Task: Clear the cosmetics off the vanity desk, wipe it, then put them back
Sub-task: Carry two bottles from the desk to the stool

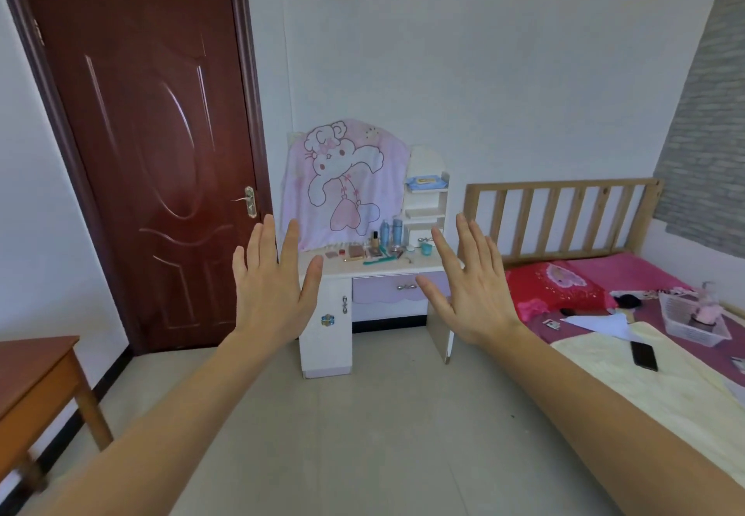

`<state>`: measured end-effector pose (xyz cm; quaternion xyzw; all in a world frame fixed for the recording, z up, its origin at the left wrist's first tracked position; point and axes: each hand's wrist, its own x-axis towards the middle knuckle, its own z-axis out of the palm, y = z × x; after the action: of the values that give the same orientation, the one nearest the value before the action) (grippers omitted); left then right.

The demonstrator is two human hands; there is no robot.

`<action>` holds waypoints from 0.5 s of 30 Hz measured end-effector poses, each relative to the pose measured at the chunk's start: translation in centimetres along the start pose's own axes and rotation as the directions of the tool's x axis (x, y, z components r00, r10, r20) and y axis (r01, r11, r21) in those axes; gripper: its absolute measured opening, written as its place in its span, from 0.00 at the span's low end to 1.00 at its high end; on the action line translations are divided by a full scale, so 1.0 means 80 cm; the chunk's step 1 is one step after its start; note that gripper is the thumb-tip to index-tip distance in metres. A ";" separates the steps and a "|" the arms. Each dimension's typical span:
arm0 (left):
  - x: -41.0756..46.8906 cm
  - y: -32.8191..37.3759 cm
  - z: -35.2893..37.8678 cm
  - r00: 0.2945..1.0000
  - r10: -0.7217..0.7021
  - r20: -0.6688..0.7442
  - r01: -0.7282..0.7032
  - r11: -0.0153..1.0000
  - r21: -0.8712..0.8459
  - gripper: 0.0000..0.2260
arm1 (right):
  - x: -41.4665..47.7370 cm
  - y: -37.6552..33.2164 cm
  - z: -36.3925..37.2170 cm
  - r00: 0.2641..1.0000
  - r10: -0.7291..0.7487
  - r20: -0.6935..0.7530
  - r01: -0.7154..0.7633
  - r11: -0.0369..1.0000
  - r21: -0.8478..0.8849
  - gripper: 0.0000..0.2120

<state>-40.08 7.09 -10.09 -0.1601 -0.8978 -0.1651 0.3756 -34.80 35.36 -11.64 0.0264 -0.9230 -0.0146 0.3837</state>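
Cosmetics (371, 250) sit scattered on the vanity desk (419, 263) across the room, well beyond my hands. Left hand (272, 287) and right hand (469, 290) are both raised, fingers spread, holding nothing, framing the desk between them.

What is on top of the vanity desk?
Two blue bottles, a small dark-capped bottle, palettes and a teal cup sit on the vanity desk. The left hand and right hand hide its ends.

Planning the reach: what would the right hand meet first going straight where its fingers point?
Probably the vanity desk's side shelves, after open air. The right hand is open and looks well short of them, though depth is unclear.
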 end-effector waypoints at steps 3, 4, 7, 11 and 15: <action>0.044 0.002 0.075 1.000 0.018 0.010 -0.018 0.999 -0.044 0.29 | 0.030 0.044 0.058 1.000 0.000 0.009 0.001 1.000 -0.013 0.34; 0.059 0.003 0.102 1.000 0.023 0.016 -0.022 0.998 -0.056 0.29 | 0.041 0.060 0.080 1.000 0.002 0.014 -0.002 1.000 -0.008 0.34; 0.107 0.009 0.192 0.996 0.073 0.059 -0.071 0.997 -0.042 0.29 | 0.075 0.112 0.158 0.999 -0.011 0.034 0.009 0.999 0.049 0.34; 0.188 0.023 0.316 0.986 0.113 0.123 -0.115 0.993 0.015 0.29 | 0.138 0.186 0.274 0.997 0.027 0.079 -0.036 0.993 0.110 0.34; 0.287 0.030 0.422 0.976 0.092 0.197 -0.105 0.993 0.058 0.30 | 0.222 0.261 0.372 0.992 0.016 0.128 -0.033 0.990 0.135 0.34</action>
<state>-75.39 27.04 -15.34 -0.2069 -0.9261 -0.0993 0.2995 -69.20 55.31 -19.09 0.0405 -0.9445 0.0519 0.3220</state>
